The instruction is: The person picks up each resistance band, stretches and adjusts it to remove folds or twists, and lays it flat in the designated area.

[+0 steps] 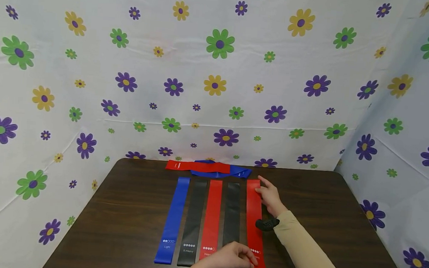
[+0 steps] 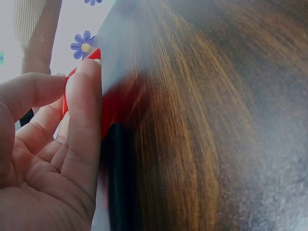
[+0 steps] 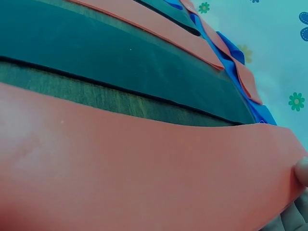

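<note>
Flowered sheets [image 1: 217, 70] wall the dark, wood-grained surface [image 1: 119, 218]. Left hand [image 1: 231, 257] and right hand [image 1: 271, 198] — each grip pinched closed — hold opposite ends of the rightmost red band [image 1: 254, 211].

The left hand [image 1: 233, 257] covered the near end of a black band [image 1: 233, 212] and some lettering [image 1: 256, 257] on the rightmost red band [image 1: 255, 211].
</note>
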Demonstrator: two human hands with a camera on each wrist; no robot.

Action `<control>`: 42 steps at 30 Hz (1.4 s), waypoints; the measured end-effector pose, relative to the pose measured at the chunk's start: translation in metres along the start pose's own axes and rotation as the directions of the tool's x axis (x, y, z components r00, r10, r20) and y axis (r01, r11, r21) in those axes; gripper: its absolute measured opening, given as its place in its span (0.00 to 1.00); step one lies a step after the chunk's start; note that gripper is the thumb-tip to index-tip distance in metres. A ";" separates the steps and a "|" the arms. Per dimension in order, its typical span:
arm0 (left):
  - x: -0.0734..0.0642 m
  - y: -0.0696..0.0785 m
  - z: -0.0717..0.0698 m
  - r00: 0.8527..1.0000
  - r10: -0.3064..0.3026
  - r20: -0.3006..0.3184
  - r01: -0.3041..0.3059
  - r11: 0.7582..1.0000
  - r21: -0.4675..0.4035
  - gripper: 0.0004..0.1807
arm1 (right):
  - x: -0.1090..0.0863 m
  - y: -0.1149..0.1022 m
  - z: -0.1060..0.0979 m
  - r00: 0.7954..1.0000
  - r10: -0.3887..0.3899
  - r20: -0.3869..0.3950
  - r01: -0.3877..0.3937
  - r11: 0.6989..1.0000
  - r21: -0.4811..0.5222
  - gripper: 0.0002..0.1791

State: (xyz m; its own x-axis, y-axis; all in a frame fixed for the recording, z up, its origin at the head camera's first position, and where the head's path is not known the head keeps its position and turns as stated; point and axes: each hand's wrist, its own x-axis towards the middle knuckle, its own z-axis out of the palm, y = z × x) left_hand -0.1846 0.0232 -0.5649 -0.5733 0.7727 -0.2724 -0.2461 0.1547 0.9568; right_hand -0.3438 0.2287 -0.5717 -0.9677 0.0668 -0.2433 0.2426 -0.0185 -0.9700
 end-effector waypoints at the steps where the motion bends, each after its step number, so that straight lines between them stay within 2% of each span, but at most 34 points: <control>1: 0.000 0.000 0.000 1.000 -0.004 0.001 0.004 1.000 -0.001 0.09 | 0.000 0.000 0.000 1.000 0.000 -0.003 0.000 1.000 -0.002 0.33; 18: 0.000 -0.002 0.001 0.999 -0.041 -0.008 0.041 0.999 0.010 0.08 | 0.001 0.004 0.001 0.999 -0.037 -0.008 0.037 0.995 -0.095 0.32; 25: 0.002 0.001 0.000 0.999 -0.048 -0.008 0.048 0.998 0.046 0.08 | 0.002 0.003 0.003 0.999 -0.045 -0.015 0.042 0.991 -0.125 0.32; 34: 0.003 0.001 0.000 0.998 -0.056 0.003 0.056 0.997 0.060 0.08 | 0.004 0.002 -0.001 0.999 -0.047 -0.006 0.045 0.990 -0.136 0.32; 42: 0.004 0.000 -0.001 0.996 -0.089 -0.005 0.089 0.992 0.088 0.07 | 0.003 0.000 -0.004 0.999 -0.048 -0.001 0.048 0.989 -0.142 0.30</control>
State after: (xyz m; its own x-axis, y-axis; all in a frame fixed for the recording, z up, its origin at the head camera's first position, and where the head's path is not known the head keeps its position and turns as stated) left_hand -0.1873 0.0259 -0.5656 -0.5535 0.7527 -0.3566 -0.2260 0.2763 0.9341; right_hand -0.3468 0.2333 -0.5722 -0.9781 0.0689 -0.1962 0.2036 0.1261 -0.9709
